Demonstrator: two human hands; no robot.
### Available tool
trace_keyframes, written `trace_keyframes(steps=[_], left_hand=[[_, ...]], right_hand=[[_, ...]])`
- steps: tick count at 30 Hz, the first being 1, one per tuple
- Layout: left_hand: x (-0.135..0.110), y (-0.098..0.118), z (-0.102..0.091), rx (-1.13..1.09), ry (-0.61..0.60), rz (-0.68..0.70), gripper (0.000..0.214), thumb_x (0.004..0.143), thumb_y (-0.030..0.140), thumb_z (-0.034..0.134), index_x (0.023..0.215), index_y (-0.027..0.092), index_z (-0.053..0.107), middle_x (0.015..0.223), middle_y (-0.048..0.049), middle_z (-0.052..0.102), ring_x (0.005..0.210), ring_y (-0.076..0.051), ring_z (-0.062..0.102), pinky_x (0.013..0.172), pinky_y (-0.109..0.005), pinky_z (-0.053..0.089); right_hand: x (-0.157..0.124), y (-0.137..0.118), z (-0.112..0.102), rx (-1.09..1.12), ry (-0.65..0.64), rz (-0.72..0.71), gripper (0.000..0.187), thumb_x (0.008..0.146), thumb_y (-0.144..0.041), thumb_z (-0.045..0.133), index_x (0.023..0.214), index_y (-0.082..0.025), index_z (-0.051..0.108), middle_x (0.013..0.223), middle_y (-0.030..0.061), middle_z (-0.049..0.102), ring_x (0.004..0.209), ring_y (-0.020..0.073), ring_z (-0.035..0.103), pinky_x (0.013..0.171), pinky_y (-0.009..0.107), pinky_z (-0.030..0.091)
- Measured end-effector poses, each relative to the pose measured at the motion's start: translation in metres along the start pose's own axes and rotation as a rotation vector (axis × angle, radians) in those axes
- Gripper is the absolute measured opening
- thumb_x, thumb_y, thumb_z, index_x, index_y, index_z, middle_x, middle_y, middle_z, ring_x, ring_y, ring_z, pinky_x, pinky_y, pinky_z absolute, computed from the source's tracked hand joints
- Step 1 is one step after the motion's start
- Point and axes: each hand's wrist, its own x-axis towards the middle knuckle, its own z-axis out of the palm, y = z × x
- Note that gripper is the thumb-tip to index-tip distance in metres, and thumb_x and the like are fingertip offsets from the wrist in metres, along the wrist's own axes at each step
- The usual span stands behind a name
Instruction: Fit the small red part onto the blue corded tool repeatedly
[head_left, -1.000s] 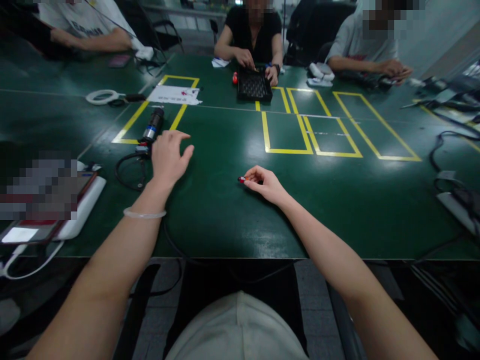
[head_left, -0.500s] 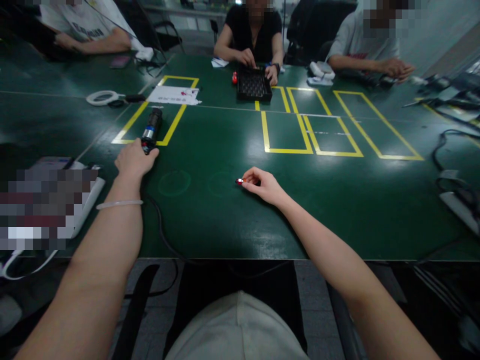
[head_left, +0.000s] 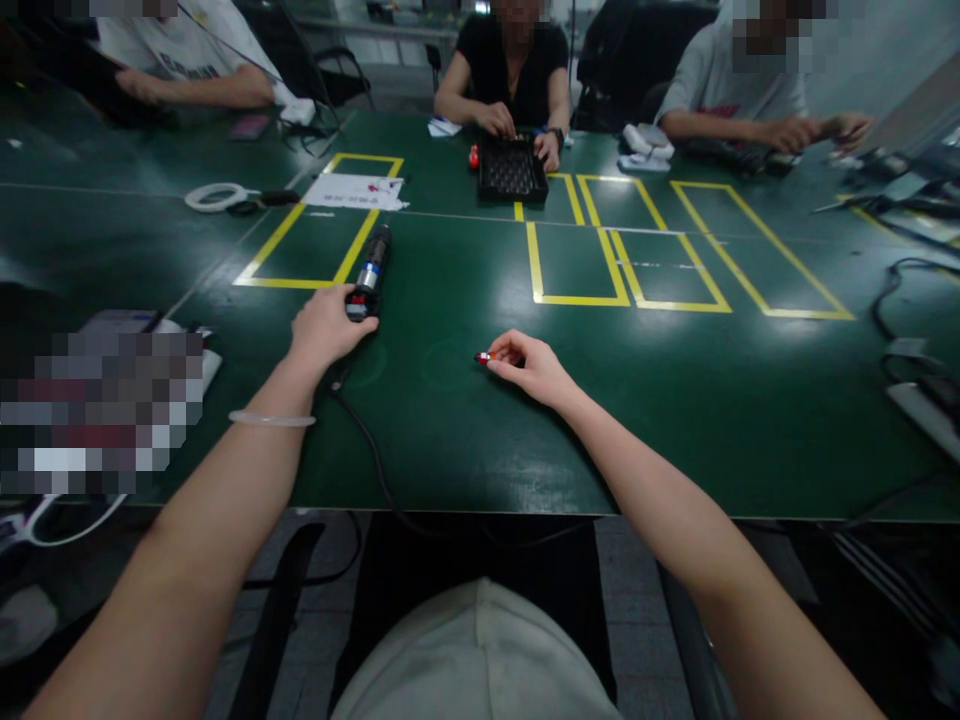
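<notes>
Best hold the blk tool (head_left: 373, 262) steady, L hand (head_left: 324, 326) gripping its near end left of ctr, R hand (head_left: 536, 370) pinching sm red pc (head_left: 482, 358) mid-frame.

Looks from the wearer's head, forward and down across the green table (head_left: 465, 440). Sits close above the pale garment (head_left: 480, 650) at the bottom edge, takes in the left hand (head_left: 326, 325) and right hand (head_left: 532, 370) near mid-height, and reaches 3 people (head_left: 514, 80) farther off, facing back (all in 1 wide view).
</notes>
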Motion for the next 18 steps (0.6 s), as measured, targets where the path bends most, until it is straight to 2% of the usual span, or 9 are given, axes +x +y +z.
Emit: trace_keyframes(steps=[9, 13, 18], left_hand=[[-0.051, 0.087, 0.01, -0.031, -0.06, 0.312, 0.064, 0.085, 0.044, 0.064, 0.143, 0.019, 0.051, 0.131, -0.0143, 0.058, 0.113, -0.033, 0.063, 0.09, -0.041, 0.053], [-0.069, 0.107, 0.012, -0.062, -0.104, 0.406, 0.064, 0.087, 0.041, 0.064, 0.145, 0.019, 0.048, 0.136, -0.0129, 0.057, 0.118, -0.031, 0.062, 0.09, -0.039, 0.054], [-0.08, 0.117, 0.013, -0.093, -0.127, 0.486, 0.063, 0.088, 0.038, 0.063, 0.145, 0.019, 0.048, 0.137, -0.0122, 0.057, 0.121, -0.03, 0.06, 0.091, -0.039, 0.055]], right_hand=[[0.001, 0.003, -0.002, -0.073, 0.044, -0.015, 0.02, 0.082, -0.035, 0.069, 0.091, -0.02, 0.058, 0.076, -0.001, 0.062, 0.069, 0.0139, 0.057, 0.07, 0.029, 0.048], [0.001, 0.002, -0.003, -0.131, 0.048, -0.034, 0.018, 0.081, -0.032, 0.068, 0.089, -0.021, 0.055, 0.073, -0.0018, 0.061, 0.066, 0.014, 0.056, 0.068, 0.029, 0.047], [0.001, 0.006, -0.003, -0.213, 0.035, -0.063, 0.016, 0.081, -0.028, 0.066, 0.088, -0.02, 0.054, 0.075, -0.0008, 0.061, 0.066, 0.0146, 0.057, 0.068, 0.029, 0.046]])
